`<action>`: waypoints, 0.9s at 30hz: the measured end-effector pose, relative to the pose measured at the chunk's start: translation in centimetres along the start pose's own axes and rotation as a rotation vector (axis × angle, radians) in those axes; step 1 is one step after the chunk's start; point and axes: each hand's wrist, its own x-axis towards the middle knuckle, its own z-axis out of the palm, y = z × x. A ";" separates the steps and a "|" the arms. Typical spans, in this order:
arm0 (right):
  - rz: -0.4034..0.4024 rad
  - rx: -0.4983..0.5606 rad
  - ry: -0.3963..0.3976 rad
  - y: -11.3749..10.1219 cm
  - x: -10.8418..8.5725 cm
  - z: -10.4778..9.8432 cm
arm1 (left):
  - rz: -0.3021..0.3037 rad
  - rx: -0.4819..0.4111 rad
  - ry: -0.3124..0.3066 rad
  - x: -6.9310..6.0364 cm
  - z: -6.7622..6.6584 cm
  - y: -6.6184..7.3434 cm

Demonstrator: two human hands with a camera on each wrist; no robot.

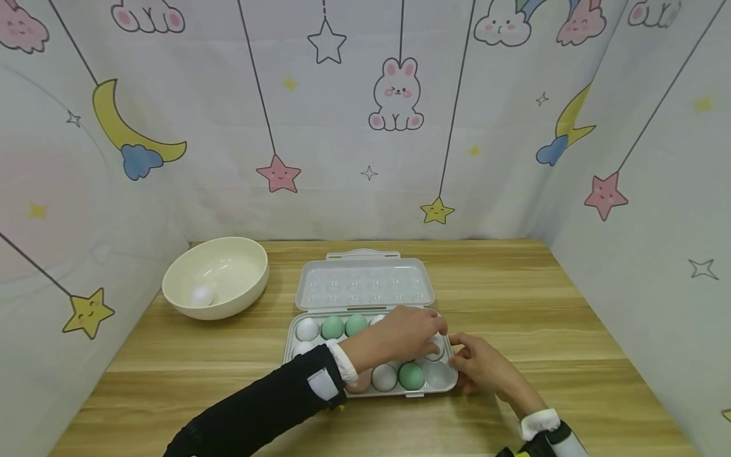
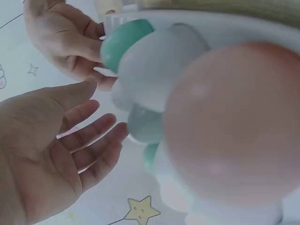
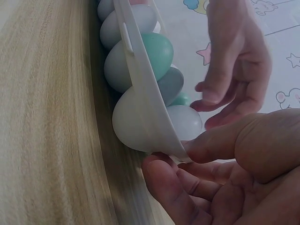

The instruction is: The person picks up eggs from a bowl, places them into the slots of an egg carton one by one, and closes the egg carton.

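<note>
An open white plastic egg carton (image 1: pixel 438 376) lies on the table, its clear lid (image 1: pixel 365 289) folded back. White, green and pinkish eggs sit in its cells; the front right cell holds none. Over the right part of the carton is my left hand (image 1: pixel 402 333), fingers loosely bent beside a white egg (image 3: pixel 185 121). In the left wrist view its palm shows with nothing in it. My right hand (image 1: pixel 485 368) pinches the carton's right edge, thumb on the rim and fingers underneath. A pink egg (image 2: pixel 229 126) looms large in the left wrist view.
A cream bowl (image 1: pixel 242 299) stands at the back left of the wooden table (image 1: pixel 491 285), with one white egg (image 1: pixel 202 295) inside. Printed cloth walls (image 1: pixel 342 209) enclose the table at the back and both sides.
</note>
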 end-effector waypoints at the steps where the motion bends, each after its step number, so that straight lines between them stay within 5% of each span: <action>1: 0.003 0.001 0.002 0.0 0.0 0.0 | 0.000 -0.002 -0.005 -0.1 -0.3 0.0; 16: -0.014 -0.009 0.008 -0.1 0.2 0.1 | 0.064 0.052 0.047 -3.5 -4.1 -1.5; 27: -0.034 -0.012 0.006 0.3 0.2 0.1 | -0.050 0.000 0.043 -6.6 -5.9 -3.9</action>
